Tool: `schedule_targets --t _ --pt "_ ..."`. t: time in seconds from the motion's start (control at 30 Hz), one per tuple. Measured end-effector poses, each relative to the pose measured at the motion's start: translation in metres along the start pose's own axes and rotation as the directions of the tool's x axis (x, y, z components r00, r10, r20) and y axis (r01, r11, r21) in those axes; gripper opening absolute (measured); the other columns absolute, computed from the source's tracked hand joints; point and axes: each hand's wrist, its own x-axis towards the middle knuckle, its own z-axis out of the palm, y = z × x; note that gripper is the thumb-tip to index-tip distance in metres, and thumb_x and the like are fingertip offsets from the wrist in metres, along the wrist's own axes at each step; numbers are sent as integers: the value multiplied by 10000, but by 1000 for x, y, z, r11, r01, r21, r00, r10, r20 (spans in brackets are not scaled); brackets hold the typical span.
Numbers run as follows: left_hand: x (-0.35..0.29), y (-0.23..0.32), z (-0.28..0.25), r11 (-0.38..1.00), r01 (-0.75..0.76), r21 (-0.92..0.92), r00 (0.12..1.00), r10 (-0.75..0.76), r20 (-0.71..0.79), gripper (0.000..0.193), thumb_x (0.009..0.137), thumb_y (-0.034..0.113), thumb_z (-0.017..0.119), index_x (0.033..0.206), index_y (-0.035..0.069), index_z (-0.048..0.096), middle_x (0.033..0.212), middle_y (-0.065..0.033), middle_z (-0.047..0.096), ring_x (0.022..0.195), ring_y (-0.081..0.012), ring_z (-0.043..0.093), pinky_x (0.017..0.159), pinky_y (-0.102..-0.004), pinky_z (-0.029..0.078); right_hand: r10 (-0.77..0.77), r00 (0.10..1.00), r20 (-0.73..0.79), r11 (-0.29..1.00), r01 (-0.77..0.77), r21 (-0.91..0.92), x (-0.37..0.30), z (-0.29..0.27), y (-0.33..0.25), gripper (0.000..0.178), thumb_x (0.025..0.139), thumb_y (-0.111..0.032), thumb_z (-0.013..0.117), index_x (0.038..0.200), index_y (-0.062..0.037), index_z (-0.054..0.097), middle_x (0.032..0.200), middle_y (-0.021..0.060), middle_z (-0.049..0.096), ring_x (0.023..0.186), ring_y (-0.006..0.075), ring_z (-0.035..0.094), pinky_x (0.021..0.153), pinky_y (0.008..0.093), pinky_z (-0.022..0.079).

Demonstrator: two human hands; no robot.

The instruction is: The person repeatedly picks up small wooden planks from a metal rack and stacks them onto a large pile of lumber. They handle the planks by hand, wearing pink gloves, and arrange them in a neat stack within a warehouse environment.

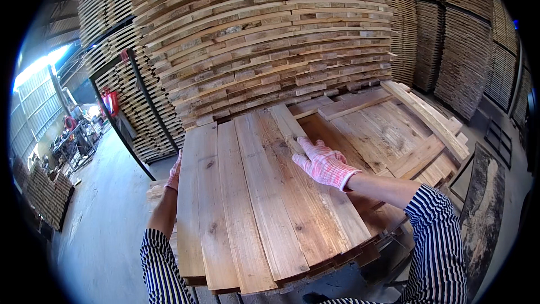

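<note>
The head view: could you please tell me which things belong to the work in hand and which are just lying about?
Work in hand:
- row of planks, side by side
- right hand, gloved, on the row's right side
- left hand, at its left edge, partly hidden

Apparently just around:
- tall timber stack behind
- red object, far left

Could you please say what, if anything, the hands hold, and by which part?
The right hand rests on the right side of a row of boards; the left hand is at its left edge. Whether either grips cannot be told.
</note>
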Motion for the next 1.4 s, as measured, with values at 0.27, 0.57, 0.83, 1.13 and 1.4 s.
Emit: schedule_targets --t 0.27,0.57,0.83,1.13,1.4 --pt "2 13 -7 991 -114 -74 991 118 57 719 989 577 510 1463 37 471 1394 -69 559 1178 -199 575 1002 -320 467 17 1000 10 1000 -17 9 -4 -46 31 774 962 -607 451 1543 -118 302 1419 350 445 1314 463 474 1042 485 435" --pt "-102 -13 8 956 -18 292 998 35 -51 493 964 364 616 1341 78 477 1239 -79 597 1074 -245 617 915 -412 532 681 709 -183 649 -701 -296 -43 -174 325 757 825 -502 615 1467 -147 430 1419 271 505 1307 406 513 1050 482 433" --pt "-136 22 54 825 182 535 977 -88 -196 600 987 494 531 1292 -19 592 1238 -181 662 1059 -235 645 906 -378 508 502 857 -115 822 -514 -246 -64 -175 240 722 841 -450 677 1482 -202 459 1347 304 534 1248 447 537 1045 493 439" --pt "-131 -30 9 894 -75 441 997 83 1 495 986 389 563 1311 16 577 1266 -212 612 1088 -311 626 930 -414 499 47 959 281 928 62 -367 -22 -52 60 597 992 -550 406 1523 -279 362 1568 207 350 1325 494 470 981 527 481" --pt "-94 -16 8 936 -119 332 992 100 73 620 871 131 690 1443 71 458 1314 -158 625 1098 -304 658 923 -387 552 88 974 211 993 -69 -93 6 -25 76 623 1005 -543 400 1547 -238 346 1588 110 362 1409 360 411 1107 453 366"
